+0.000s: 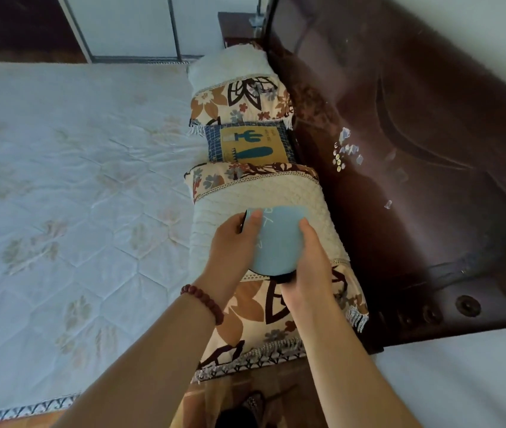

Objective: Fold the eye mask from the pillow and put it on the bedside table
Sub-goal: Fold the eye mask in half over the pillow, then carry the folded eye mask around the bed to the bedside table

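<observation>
Eye mask (pixel 278 242), pale blue and folded, sits on the near quilted pillow (pixel 316 205) as we grip it: our left hand (pixel 233 245) pinches its left edge, our right hand (pixel 310 267) clasps its right side.

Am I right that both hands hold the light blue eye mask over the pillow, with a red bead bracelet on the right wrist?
Not quite: in the head view the red bead bracelet is on the left wrist. Both the left hand and right hand do hold the light blue eye mask over the pillow.
</observation>
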A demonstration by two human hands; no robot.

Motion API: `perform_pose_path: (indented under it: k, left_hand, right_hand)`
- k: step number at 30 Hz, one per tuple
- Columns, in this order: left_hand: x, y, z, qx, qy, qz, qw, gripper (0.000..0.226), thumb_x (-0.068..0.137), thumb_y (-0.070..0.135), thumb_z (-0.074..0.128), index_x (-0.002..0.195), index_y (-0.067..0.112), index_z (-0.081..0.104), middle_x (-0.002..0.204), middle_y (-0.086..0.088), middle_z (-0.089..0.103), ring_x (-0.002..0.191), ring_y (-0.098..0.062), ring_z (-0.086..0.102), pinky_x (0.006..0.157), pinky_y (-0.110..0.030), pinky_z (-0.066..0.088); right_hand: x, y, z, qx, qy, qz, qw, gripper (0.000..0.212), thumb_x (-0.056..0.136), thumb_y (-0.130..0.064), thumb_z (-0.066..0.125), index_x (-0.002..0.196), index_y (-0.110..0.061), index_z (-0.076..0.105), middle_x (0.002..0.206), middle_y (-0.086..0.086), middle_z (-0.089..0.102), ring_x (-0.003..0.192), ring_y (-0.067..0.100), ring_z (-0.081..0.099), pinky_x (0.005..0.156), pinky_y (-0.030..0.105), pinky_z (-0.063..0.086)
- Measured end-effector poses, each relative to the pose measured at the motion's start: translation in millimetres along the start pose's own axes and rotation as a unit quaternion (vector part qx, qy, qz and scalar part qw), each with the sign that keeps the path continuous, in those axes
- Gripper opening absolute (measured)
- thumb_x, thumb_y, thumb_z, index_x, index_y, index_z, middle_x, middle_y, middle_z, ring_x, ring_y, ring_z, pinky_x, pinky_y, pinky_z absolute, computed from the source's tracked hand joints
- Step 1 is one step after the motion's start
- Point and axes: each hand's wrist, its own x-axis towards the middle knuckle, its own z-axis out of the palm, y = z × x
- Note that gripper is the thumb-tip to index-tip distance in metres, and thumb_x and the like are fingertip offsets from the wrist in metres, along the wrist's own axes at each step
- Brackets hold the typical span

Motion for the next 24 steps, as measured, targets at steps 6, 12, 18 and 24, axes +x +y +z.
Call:
perform_pose_path:
  k: [6,12,18,24]
  left_hand:
    - [-35,3,-55,-0.223,0.027,-0.091,0.97,0.02,0.092,0.033,0.055,0.093,0.017,0.068,0.093,-0.003,0.071,0.085,-0.022,0.068,0.072,-0.035,0.057]
    - [-84,-13,-141,-0.332,0.047,-0.085,0.938,0.03,0.094,0.022,0.052,0.113,0.003,0.064,0.109,-0.016,0.069,0.092,-0.028,0.067,0.064,-0.031,0.056]
    - [-150,-37,-229,-0.339,0.169,-0.059,0.924,0.023,0.093,0.018,0.055,0.109,0.006,0.067,0.105,-0.01,0.067,0.091,-0.022,0.061,0.076,-0.034,0.049]
    - [-205,-71,-317,-0.414,0.241,-0.062,0.876,0.031,0.09,0.012,0.056,0.12,0.006,0.06,0.102,-0.006,0.066,0.085,-0.018,0.064,0.064,-0.026,0.052]
  right_hand:
    - [-37,25,35,-0.025,-0.052,0.022,0.998,0.025,0.089,-0.037,0.058,0.099,-0.016,0.067,0.079,0.008,0.076,0.067,0.023,0.072,0.056,0.036,0.058]
    - [-90,81,78,-0.061,-0.103,0.042,0.992,0.028,0.089,-0.039,0.058,0.102,-0.016,0.066,0.074,0.006,0.075,0.06,0.022,0.071,0.059,0.036,0.05]
    - [-161,154,120,-0.108,-0.152,0.086,0.979,0.031,0.089,-0.04,0.055,0.099,-0.013,0.067,0.079,0.011,0.068,0.059,0.024,0.064,0.049,0.027,0.04]
    - [-229,228,160,-0.139,-0.19,0.118,0.965,0.037,0.091,-0.035,0.052,0.111,-0.005,0.062,0.089,0.017,0.062,0.06,0.026,0.059,0.049,0.028,0.036]
